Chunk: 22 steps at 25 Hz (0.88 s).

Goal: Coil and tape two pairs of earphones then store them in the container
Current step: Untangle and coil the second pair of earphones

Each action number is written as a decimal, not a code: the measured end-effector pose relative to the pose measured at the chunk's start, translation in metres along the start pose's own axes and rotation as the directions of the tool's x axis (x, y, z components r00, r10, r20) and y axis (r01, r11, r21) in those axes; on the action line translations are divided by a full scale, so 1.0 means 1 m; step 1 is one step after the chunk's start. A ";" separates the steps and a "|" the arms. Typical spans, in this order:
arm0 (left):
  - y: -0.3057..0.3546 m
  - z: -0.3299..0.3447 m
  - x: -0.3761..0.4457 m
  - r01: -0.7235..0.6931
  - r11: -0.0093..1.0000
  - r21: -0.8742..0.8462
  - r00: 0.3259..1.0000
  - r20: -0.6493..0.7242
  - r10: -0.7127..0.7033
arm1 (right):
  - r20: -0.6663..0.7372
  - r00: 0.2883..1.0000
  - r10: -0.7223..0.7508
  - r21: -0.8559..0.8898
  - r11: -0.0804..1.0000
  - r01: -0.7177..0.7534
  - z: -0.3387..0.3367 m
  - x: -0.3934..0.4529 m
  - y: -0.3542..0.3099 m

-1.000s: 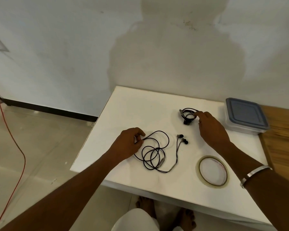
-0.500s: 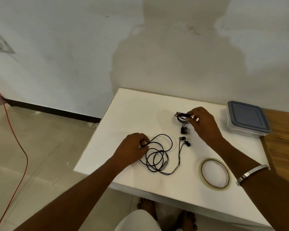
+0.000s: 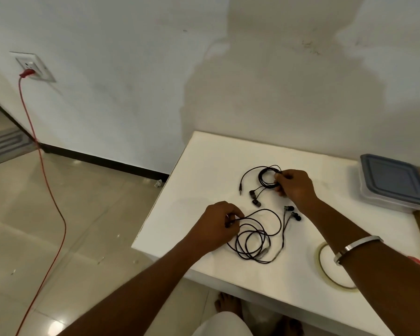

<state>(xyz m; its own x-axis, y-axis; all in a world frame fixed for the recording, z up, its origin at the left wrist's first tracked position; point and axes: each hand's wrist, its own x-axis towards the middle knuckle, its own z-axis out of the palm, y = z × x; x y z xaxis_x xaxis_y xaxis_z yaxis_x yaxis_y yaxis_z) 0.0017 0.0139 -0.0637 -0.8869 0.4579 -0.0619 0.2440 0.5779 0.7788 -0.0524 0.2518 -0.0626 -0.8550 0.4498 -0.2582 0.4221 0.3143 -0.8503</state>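
While both pairs lie loose on the white counter, the left hand pinches the near black earphone cable and the right hand grips the far coiled black earphones — loops could spring open or tangle with the neighbouring wires, well left of the lidded grey plastic container.

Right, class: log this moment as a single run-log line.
left hand: grips loose earphones | right hand: pinches coiled earphones | tape: untouched | container: lidded

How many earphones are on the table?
2 pairs: one small coil held by the right hand farther back, one loose tangle held by the left hand nearer.
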 end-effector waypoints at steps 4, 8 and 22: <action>0.001 -0.001 -0.002 0.055 0.987 -0.148 0.998 -0.007 -0.057 | -0.066 0.997 -0.049 -0.159 0.987 0.038 0.002 -0.009 -0.003; 0.019 -0.005 0.001 0.055 0.941 -0.334 0.995 -0.055 -0.078 | 0.004 0.935 -0.355 -0.235 0.908 0.346 -0.010 -0.052 -0.020; 0.065 -0.043 -0.011 0.065 0.940 -0.334 0.995 -0.054 -0.088 | 0.328 0.885 -0.330 -0.280 0.861 0.425 -0.053 -0.125 -0.029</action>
<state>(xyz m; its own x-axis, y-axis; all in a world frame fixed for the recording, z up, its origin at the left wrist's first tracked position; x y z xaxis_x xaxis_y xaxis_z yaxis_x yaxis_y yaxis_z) 0.0106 0.0174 0.0146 -0.9248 0.3681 -0.0962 0.0407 0.3471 0.9370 0.0580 0.2305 0.0187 -0.9949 0.0200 -0.0985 0.0845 0.6959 -0.7131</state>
